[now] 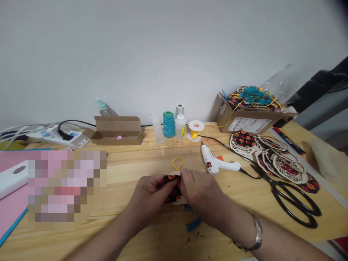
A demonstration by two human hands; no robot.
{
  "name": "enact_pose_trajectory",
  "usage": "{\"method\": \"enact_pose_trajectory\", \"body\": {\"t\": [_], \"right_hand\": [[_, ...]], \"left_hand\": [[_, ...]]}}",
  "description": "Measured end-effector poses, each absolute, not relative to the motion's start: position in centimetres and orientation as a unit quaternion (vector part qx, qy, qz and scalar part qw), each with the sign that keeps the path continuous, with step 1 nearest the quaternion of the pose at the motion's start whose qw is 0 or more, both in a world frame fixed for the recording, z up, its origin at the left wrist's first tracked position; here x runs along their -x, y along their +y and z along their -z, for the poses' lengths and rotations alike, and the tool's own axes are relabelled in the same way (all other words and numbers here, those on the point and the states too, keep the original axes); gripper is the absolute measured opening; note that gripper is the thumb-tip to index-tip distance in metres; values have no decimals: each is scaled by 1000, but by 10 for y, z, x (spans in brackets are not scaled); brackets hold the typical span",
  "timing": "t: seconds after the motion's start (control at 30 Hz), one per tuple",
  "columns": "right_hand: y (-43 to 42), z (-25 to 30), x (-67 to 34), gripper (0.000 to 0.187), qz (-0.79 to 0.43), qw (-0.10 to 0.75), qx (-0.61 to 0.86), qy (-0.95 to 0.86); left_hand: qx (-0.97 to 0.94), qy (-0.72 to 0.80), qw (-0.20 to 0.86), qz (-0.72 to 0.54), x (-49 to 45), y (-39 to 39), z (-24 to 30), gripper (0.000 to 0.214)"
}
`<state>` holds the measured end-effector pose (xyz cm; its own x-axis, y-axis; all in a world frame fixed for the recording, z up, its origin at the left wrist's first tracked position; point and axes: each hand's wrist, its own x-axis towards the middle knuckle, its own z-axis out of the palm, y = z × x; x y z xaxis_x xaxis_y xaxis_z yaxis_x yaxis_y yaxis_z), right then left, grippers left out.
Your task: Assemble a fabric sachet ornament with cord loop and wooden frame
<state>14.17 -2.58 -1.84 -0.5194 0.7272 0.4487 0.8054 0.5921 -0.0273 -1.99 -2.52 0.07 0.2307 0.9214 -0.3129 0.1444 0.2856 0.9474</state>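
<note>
Both my hands meet at the middle of the wooden table (244, 203). My left hand (148, 194) and my right hand (199, 190) pinch a small ornament (172, 185) covered in black fabric with red and orange dots. A yellow cord loop (177, 163) sticks out from its top. A pale backing shows under the fabric. A silver bangle (255, 233) is on my right wrist. A teal tassel bit (193, 224) lies on the table just below my hands.
A white glue gun (219, 163) lies right of my hands, its black cable trailing. Black scissors (295, 203) and several cut ornament pieces (274, 156) lie at the right. Thread spools, bottles and cardboard boxes (116, 130) line the wall. Pink sheets (11, 203) are at the left.
</note>
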Motion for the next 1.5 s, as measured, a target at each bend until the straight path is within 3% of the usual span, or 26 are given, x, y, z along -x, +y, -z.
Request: {"method": "enact_pose_trajectory", "body": {"t": [0.13,0.3,0.53,1.3,1.5], "right_hand": [[-13,11,-155,17,89,268,506,-815],[-16,2,-157,18,-53,369,461,-805],[-22,6,-150,14,-100,395,392,-825],[-21,7,-152,20,-101,325,386,-858],[-21,7,-153,18,-83,288,378,-876]], "left_hand": [[-427,559,627,-334,22,-24,-2,22],[-372,547,663,-350,25,-20,-3,21],[-394,540,660,-343,23,-22,-4,20],[-511,534,591,-324,22,-25,0,21],[-596,514,531,-316,23,-26,2,21]]}}
